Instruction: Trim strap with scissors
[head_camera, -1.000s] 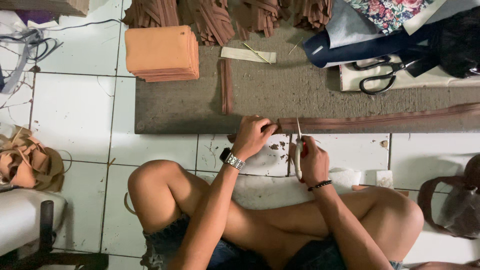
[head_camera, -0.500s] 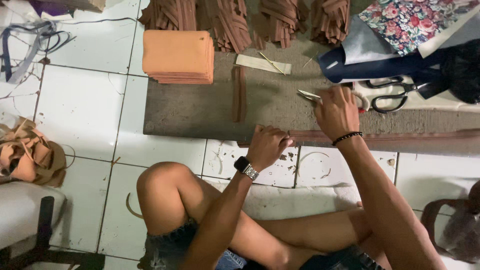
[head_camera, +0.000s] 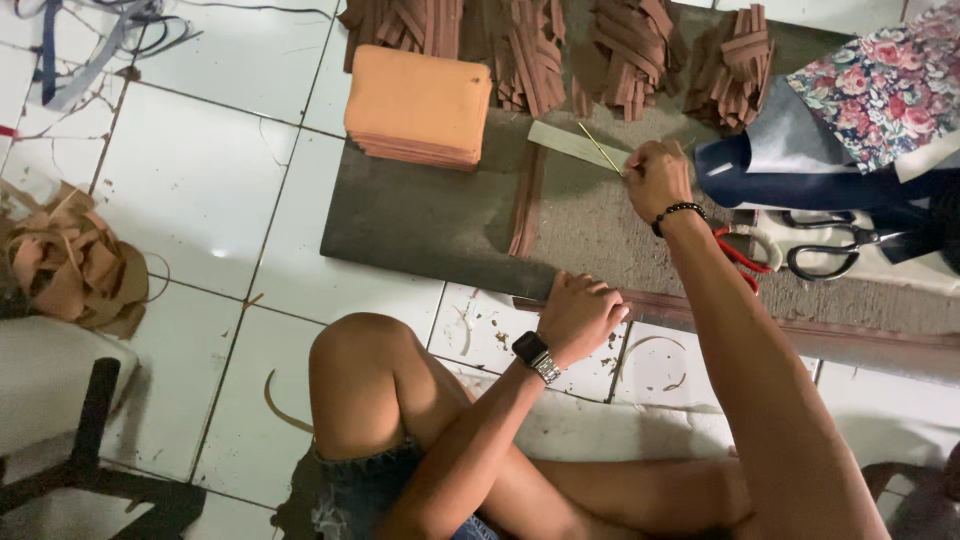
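Closest to the camera it's mostly bare crossed legs (head_camera: 420, 400) on white floor tiles (head_camera: 200, 200), and the right forearm blocks a good chunk of the mat's lower right. The left hand (head_camera: 580, 315), smartwatch on the wrist, is curled into a loose fist pressing down on a long brown strip (head_camera: 800, 330) that runs along the near edge of the grey work mat (head_camera: 420, 215); can't tell if the fingers actually pinch it, they're folded under. The strip's far end is cut off by the frame.

Further out, the right hand (head_camera: 655, 178), bead bracelet on the wrist, is closed around a thin yellowish stick (head_camera: 598, 148) whose tip rests on a pale flat strip (head_camera: 575, 145). How it's gripped is hidden by the knuckles.

Just right of that arm are red-handled snips (head_camera: 742, 255), half covered, and black scissors (head_camera: 835, 250). At the back: a stack of orange pieces (head_camera: 420, 100), bundles of brown strips (head_camera: 625, 50) cut off at the top, dark blue material (head_camera: 800, 170) and floral fabric (head_camera: 885, 85). Scrap pile (head_camera: 70, 265) far left.
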